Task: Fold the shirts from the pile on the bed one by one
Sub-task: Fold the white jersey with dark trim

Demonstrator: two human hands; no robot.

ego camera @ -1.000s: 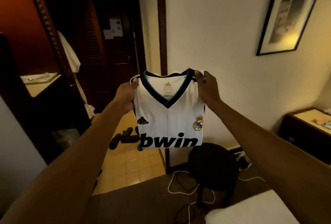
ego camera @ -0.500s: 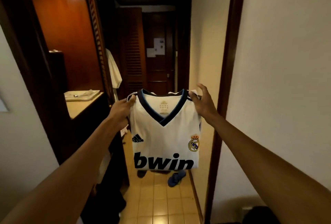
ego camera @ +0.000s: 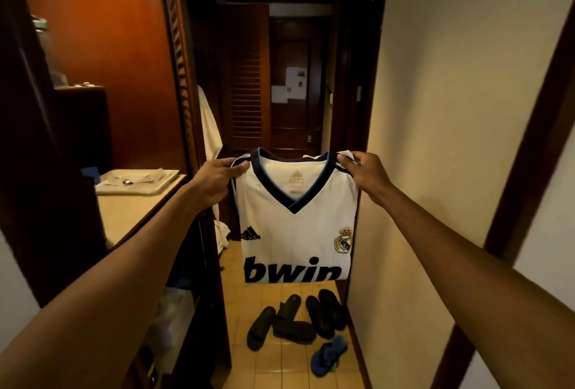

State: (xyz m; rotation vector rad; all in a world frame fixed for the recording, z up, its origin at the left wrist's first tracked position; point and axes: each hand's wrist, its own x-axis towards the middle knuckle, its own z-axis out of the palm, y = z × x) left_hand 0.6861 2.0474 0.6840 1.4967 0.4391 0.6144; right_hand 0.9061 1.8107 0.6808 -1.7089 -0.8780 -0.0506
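Clerk: Item one, largest?

Checker: Cream wall [ego camera: 451, 108], right half of the frame; then a red-brown wooden panel [ego camera: 109, 61], upper left.

Clerk: The task's piece?

Checker: White shirt [ego camera: 295, 226], centre of the frame, held up in the air over the tiled floor [ego camera: 280, 367]; dark V-collar, club crest, black "bwin" lettering along its lower edge; sleeves not showing at the sides.

Clerk: Hands?

Checker: Left hand [ego camera: 217, 177] pinches the shoulder at picture left, thumb on the front; right hand [ego camera: 367, 173] grips the shoulder at picture right, fingers curled over the cloth; both arms stretched forward.

Clerk: Furnishings?

Checker: Dark door [ego camera: 292, 77], far end of the corridor, above the shirt; pale counter [ego camera: 130, 214], middle left; white garment [ego camera: 210, 127] hanging beside the panel's edge.

Clerk: Smaller lots?

Checker: Black sandals [ego camera: 295, 317], clustered on the tiles below the shirt; tray [ego camera: 137, 181] on the counter; blue flip-flop [ego camera: 328, 354], just beside the sandals, lower centre; papers [ego camera: 291, 85] on the door.
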